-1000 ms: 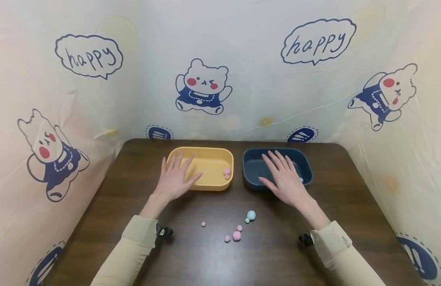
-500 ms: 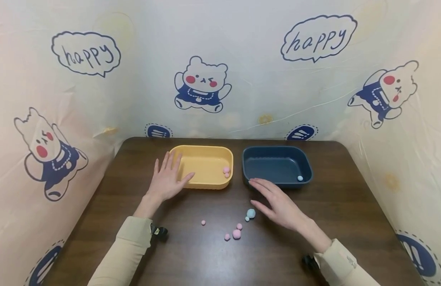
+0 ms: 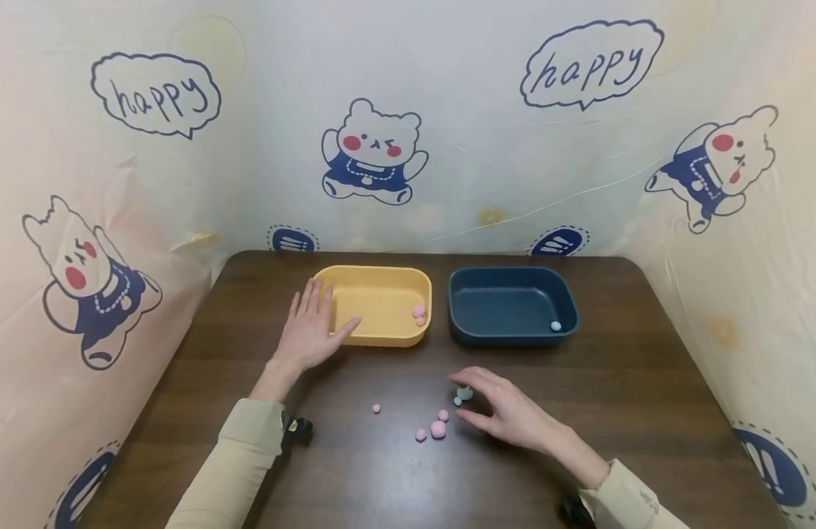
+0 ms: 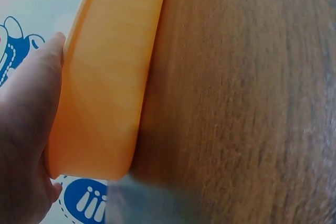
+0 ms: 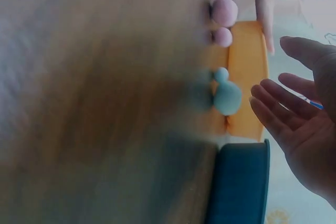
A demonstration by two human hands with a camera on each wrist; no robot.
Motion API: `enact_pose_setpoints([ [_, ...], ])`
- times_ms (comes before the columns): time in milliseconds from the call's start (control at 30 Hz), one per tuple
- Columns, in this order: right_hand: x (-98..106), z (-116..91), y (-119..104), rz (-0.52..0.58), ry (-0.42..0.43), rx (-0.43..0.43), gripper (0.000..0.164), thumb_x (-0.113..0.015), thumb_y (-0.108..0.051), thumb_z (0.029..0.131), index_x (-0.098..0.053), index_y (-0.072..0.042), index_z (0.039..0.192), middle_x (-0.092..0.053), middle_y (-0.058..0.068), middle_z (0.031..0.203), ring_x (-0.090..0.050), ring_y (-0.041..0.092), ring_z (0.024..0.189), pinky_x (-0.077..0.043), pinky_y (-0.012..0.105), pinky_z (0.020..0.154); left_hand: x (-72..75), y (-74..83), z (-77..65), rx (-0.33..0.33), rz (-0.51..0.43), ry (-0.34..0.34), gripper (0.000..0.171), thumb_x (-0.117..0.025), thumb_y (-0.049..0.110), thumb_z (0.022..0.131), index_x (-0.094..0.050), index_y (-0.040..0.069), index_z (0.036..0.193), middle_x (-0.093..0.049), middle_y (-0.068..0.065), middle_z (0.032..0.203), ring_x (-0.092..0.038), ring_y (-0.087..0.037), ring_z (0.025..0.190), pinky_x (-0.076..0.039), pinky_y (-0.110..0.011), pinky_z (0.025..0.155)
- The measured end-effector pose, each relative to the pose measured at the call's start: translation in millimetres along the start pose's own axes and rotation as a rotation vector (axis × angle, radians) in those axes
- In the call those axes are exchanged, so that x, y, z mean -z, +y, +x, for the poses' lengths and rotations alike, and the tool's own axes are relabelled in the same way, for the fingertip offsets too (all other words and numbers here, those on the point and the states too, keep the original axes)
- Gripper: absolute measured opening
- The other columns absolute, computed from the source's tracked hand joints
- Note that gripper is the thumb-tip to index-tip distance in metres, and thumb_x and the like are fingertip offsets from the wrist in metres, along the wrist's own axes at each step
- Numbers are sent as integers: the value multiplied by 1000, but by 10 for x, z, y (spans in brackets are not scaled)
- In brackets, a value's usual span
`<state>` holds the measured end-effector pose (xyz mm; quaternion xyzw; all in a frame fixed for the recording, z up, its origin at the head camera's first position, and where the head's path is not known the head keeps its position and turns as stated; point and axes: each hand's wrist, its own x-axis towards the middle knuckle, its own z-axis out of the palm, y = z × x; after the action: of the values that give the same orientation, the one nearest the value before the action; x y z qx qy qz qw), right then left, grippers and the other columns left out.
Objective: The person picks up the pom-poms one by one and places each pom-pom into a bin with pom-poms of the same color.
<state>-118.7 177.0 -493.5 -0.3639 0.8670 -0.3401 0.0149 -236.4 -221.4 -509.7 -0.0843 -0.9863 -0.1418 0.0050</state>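
My left hand (image 3: pixel 309 330) spreads over the left end of a yellow tray (image 3: pixel 381 341), fingers straight at its rim. In the left wrist view the tray's side wall (image 4: pixel 105 87) shows beside that hand. My right hand (image 3: pixel 510 411) is above the table, thumb and fingers apart around a larger light-blue ball (image 3: pixel 464 394), with nothing gripped. A smaller blue ball (image 3: pixel 457 401) lies against it. The right wrist view shows the larger blue ball (image 5: pixel 227 98) apart from the fingertips. Pink balls (image 3: pixel 437 429) lie just left of the right hand.
A dark blue tray (image 3: pixel 514 340) stands right of the yellow one, holding one pale blue ball (image 3: pixel 556 325). Two pink balls (image 3: pixel 418 311) sit in the yellow tray. A lone small pink ball (image 3: pixel 376 408) lies on the brown table (image 3: pixel 355 477). A printed cloth hangs behind.
My right hand has come back from over the dark blue tray, down to the light-blue balls. The left hand has shifted slightly left along the yellow tray.
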Motion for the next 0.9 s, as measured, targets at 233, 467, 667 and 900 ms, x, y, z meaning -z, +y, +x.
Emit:
enact_pose_setpoints([
  [233, -101, -18, 1, 72, -82, -50, 49, -84, -14, 98, -67, -4, 143, -74, 8, 133, -72, 21, 118, -62, 38, 107, -13, -22, -6, 6, 11, -5, 112, -39, 82, 103, -13, 0, 175, 2, -21, 186, -1, -44, 174, -4, -62, 142],
  [467, -165, -24, 5, 84, -103, -25, 46, -84, -13, 98, -68, -4, 139, -74, 5, 129, -72, 19, 116, -62, 35, 105, -29, -16, 8, 1, 20, 5, 109, -39, 79, 105, -15, -1, 175, 0, -23, 186, -4, -46, 173, -6, -64, 141],
  [667, -233, -5, -10, 75, -147, -11, 40, -84, -12, 97, -71, -7, 135, -75, 1, 127, -71, 16, 115, -62, 34, 104, -29, -13, 1, 6, 28, 0, 108, -38, 79, 105, -15, 1, 175, 1, -21, 186, -2, -44, 174, -5, -62, 142],
  [900, -341, 20, -44, -32, -188, 11, 30, -84, -14, 98, -76, -12, 126, -75, -3, 125, -68, 11, 117, -61, 33, 104, -17, -4, 3, -4, 22, 1, 108, -39, 79, 104, -18, 0, 175, -2, -23, 186, -4, -45, 174, -6, -64, 141],
])
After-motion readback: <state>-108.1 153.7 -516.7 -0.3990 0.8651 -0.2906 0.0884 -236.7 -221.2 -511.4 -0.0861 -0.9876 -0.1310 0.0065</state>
